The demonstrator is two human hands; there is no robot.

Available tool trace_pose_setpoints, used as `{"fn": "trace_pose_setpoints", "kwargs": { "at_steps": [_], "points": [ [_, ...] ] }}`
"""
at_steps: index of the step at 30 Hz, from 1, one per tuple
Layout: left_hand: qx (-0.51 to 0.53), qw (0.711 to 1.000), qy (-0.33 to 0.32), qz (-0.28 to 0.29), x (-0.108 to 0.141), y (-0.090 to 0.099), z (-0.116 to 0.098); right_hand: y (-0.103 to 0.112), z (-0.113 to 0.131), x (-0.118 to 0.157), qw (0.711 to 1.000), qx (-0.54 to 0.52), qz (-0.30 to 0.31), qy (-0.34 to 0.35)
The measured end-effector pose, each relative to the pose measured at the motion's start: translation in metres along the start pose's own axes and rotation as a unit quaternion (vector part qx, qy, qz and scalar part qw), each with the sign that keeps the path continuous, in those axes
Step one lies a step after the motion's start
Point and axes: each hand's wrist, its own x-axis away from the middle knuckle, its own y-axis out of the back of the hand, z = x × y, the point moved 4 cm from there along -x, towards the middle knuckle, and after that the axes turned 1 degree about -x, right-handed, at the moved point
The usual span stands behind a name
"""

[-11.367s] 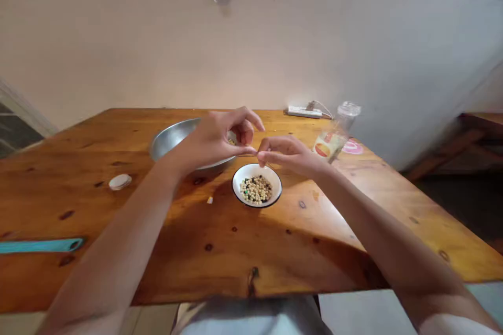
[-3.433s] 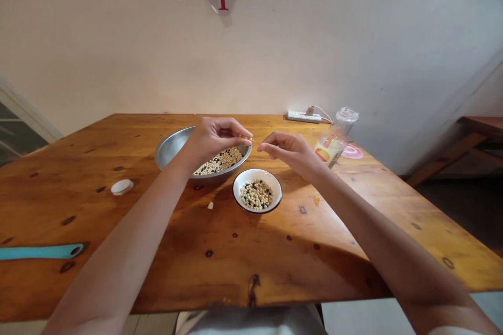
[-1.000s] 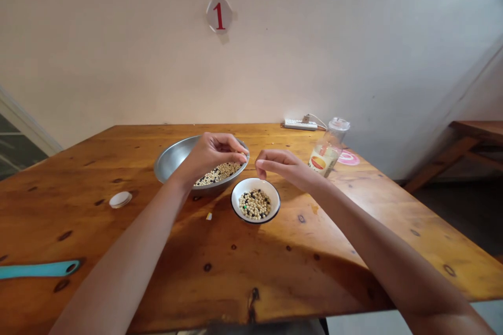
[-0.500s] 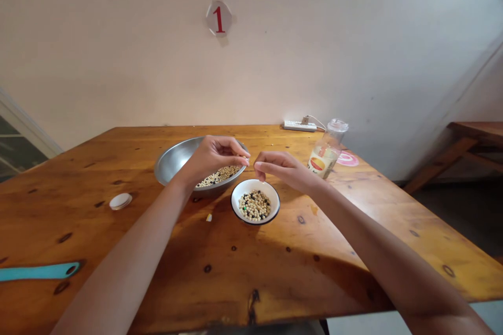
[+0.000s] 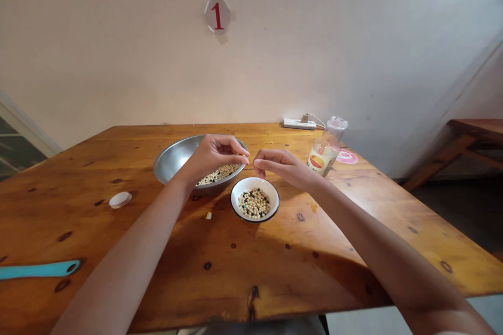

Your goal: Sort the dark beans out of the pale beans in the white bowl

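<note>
My left hand [image 5: 220, 156] hovers over the right part of a large steel bowl [image 5: 173, 159], thumb and forefinger pinched together. Something tiny and pale shows at those fingertips, too small to name. Just across a narrow gap, my right hand [image 5: 277, 164] is closed in a pinch above the far rim of a small white bowl with a dark edge [image 5: 236, 199]. What it holds, if anything, is hidden. Cream beads mixed with black ones [image 5: 254, 204] lie in the small bowl, with a green speck among them. Similar beads [image 5: 220, 174] fill the steel bowl's near right side.
A clear labelled bottle [image 5: 328, 146] stands beyond my right wrist, near a pink round sticker [image 5: 348, 156]. A power strip [image 5: 299, 124] lies along the wall. On the left are a white lid [image 5: 120, 199] and a turquoise handle [image 5: 39, 270]. A small pale scrap [image 5: 209, 215] lies near the bowls.
Both hands keep almost the same pose, fingertips still pinched close together. The whole view has shifted very slightly; the bowls and bottle stay in place on the table.
</note>
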Motion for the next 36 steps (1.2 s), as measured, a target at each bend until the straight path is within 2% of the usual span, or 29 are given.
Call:
{"fn": "trace_pose_setpoints", "kwargs": {
  "at_steps": [6,11,16,19,23,28,31,36],
  "points": [
    [-0.014,1.000,0.004,-0.010,0.000,0.001,0.001,-0.001,-0.003,0.000,1.000,0.008,0.010,0.000],
    [-0.035,0.999,0.027,-0.011,-0.001,-0.002,0.007,-0.001,-0.002,0.000,0.998,0.061,0.018,-0.007],
    [0.015,0.999,0.016,-0.038,0.002,-0.012,0.010,-0.003,-0.001,0.001,0.996,0.087,0.014,-0.014],
    [0.042,0.995,0.029,-0.080,0.012,-0.020,0.015,-0.005,-0.010,0.008,0.997,0.069,-0.030,-0.025],
    [0.042,0.992,0.042,-0.108,0.030,-0.032,0.026,-0.010,-0.025,0.021,0.994,-0.028,-0.101,-0.040],
    [0.027,0.986,0.039,-0.163,0.053,-0.040,0.036,-0.018,-0.029,0.038,0.971,-0.129,-0.199,-0.037],
    [0.053,0.981,0.048,-0.178,0.062,-0.044,0.040,-0.024,-0.026,0.046,0.962,-0.123,-0.241,-0.030],
    [0.120,0.971,0.059,-0.200,0.065,-0.045,0.043,-0.031,-0.022,0.052,0.959,-0.045,-0.278,-0.032]
  ]
}}
